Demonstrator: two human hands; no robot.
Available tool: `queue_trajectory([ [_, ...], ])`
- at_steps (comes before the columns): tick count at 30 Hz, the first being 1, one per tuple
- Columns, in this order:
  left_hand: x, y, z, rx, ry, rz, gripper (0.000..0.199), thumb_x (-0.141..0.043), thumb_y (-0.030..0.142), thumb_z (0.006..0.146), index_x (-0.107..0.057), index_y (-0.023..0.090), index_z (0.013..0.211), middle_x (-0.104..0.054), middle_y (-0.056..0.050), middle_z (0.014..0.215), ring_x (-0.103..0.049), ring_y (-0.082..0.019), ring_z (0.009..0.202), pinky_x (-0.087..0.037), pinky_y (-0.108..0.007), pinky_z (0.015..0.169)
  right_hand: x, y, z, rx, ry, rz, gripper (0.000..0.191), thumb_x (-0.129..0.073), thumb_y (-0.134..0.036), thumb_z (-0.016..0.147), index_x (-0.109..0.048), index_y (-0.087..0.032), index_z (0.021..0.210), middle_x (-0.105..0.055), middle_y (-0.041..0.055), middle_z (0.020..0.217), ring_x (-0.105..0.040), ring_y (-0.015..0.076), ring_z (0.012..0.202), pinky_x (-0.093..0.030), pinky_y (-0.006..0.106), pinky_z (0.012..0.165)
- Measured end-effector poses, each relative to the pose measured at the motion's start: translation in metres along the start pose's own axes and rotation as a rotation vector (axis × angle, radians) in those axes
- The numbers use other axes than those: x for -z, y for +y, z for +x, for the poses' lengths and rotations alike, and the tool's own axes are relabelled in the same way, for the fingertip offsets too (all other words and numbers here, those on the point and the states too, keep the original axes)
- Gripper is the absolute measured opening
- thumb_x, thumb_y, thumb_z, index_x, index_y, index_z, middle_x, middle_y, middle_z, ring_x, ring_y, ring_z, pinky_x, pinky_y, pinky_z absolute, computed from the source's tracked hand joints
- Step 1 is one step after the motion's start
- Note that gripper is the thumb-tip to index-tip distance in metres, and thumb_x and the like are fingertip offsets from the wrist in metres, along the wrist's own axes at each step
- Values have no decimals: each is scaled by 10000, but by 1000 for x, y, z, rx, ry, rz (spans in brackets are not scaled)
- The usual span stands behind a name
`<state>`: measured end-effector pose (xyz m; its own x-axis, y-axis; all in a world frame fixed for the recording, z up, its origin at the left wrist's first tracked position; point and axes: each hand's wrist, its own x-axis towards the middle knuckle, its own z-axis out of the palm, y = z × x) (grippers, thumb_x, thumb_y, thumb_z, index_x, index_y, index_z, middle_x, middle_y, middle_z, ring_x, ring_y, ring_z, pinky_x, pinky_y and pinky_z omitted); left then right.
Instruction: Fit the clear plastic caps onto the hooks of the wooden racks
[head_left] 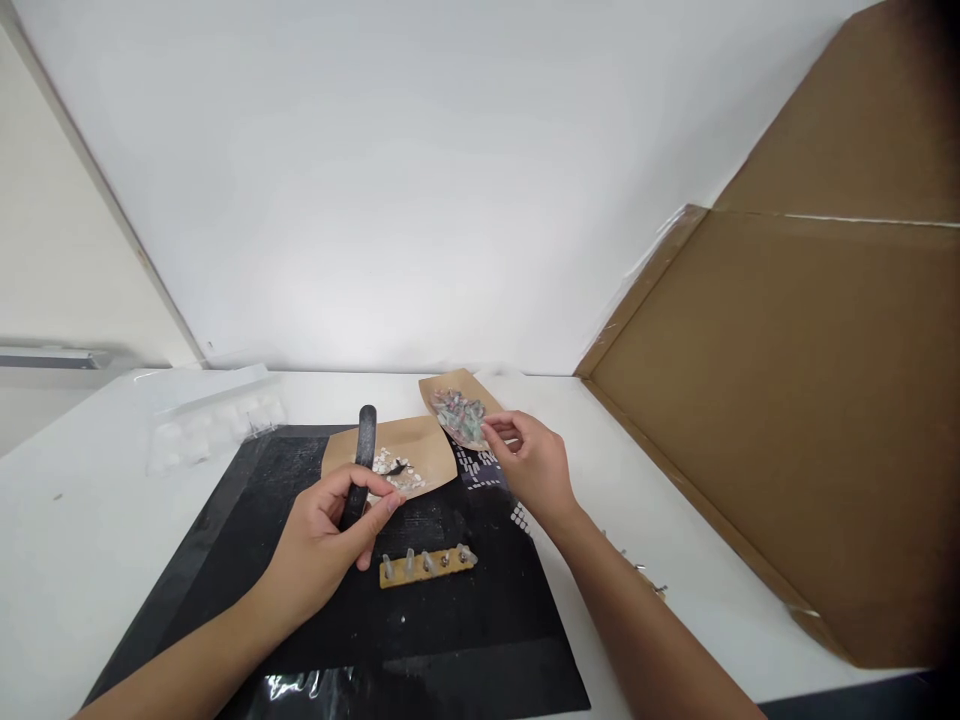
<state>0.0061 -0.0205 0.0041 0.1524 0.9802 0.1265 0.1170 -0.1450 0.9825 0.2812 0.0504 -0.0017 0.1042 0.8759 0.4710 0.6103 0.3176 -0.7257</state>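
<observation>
My left hand (pixel 322 530) is closed round a black, slightly curved rod-like tool (pixel 366 440), which stands upright out of the fist. Its thumb and forefinger also pinch together; anything small between them is too tiny to make out. My right hand (pixel 532 460) pinches at the edge of a brown paper tray (pixel 442 385) heaped with greenish and pinkish stone chips (pixel 459 412). What its fingertips hold is hidden. Below the hands, a yellow strip (pixel 412 575) carries several small upright translucent pieces (pixel 410 560). A second brown tray (pixel 431 450), with white bits and a dark piece, lies behind my left hand.
A black mat (pixel 480 650) covers the middle of the white table (pixel 45 540). Sheets of small pale stickers (pixel 480 468) lie near the right wrist. Clear plastic packaging (pixel 214 425) is at the back left. A cardboard panel (pixel 787 400) stands on the right.
</observation>
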Motion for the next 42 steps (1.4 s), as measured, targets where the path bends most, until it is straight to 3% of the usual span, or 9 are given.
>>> queue_trajectory([
  [3, -1, 0, -1, 3, -6, -19, 293, -749, 448, 932, -671, 167, 966, -697, -6, 789, -505, -34, 414, -400, -161, 430, -1, -17, -10, -24, -88, 194, 254, -684, -449, 958, -743, -212, 1023, -792, 66, 877, -770, 229, 772, -618, 340, 715],
  [8, -1, 1, -2, -25, -8, 3, 272, -764, 431, 922, -691, 170, 943, -738, -31, 895, -532, -27, 408, -414, -165, 428, -9, -48, -38, 38, -396, 463, 209, -680, -428, 986, -732, -231, 1037, -749, 28, 871, -760, 177, 704, -591, 285, 662],
  [14, -1, 1, -3, -53, -40, 47, 213, -753, 389, 932, -727, 178, 940, -754, -32, 912, -573, -39, 422, -460, -166, 438, -20, -59, -55, 55, -513, 552, 219, -744, -395, 954, -754, -249, 1116, -730, 29, 915, -752, 168, 753, -575, 279, 670],
  [23, 1, -7, -4, -266, -89, 325, 103, -699, 326, 974, -715, 229, 1002, -767, -7, 933, -641, -77, 525, -530, -204, 545, -14, -60, -52, 188, -521, 393, 143, -671, -357, 1009, -758, -243, 1015, -731, 21, 839, -689, 171, 767, -538, 313, 745],
  [27, 2, -15, -4, -263, -59, 308, 288, -630, 304, 1006, -509, 251, 1262, -744, -19, 973, -735, -160, 742, -567, -256, 642, -14, -56, -50, 98, -553, 401, 181, -617, -384, 1033, -690, -221, 1003, -689, 20, 841, -668, 158, 723, -530, 292, 690],
  [31, 5, -18, 1, -348, 7, 425, 345, -539, 264, 1044, -361, 231, 1338, -694, -5, 898, -751, -203, 886, -582, -343, 828, -17, -46, -47, -1, -451, 458, 196, -609, -422, 1035, -635, -229, 1017, -640, -5, 794, -628, 147, 697, -509, 281, 676],
  [33, 6, -14, 3, -323, -2, 464, 354, -489, 273, 1064, -331, 215, 1375, -688, -6, 891, -748, -210, 904, -574, -358, 858, -19, -43, -45, -41, -403, 520, 208, -624, -437, 1027, -634, -229, 1027, -628, -14, 782, -619, 140, 684, -507, 277, 676],
  [39, 6, 2, 5, -121, -175, 409, 320, -456, 377, 1086, -531, 229, 1359, -716, -42, 1052, -676, -114, 576, -562, -274, 646, -24, -41, -47, -73, -351, 586, 236, -652, -455, 1009, -674, -222, 1040, -653, 0, 800, -615, 140, 680, -494, 274, 638],
  [42, 3, 5, 5, -16, -219, 255, 352, -547, 435, 1042, -625, 237, 1323, -704, -67, 1162, -712, -110, 594, -504, -205, 486, -25, -39, -49, -6, -352, 548, 196, -598, -414, 1047, -670, -232, 1057, -660, 14, 861, -614, 137, 688, -501, 283, 646],
])
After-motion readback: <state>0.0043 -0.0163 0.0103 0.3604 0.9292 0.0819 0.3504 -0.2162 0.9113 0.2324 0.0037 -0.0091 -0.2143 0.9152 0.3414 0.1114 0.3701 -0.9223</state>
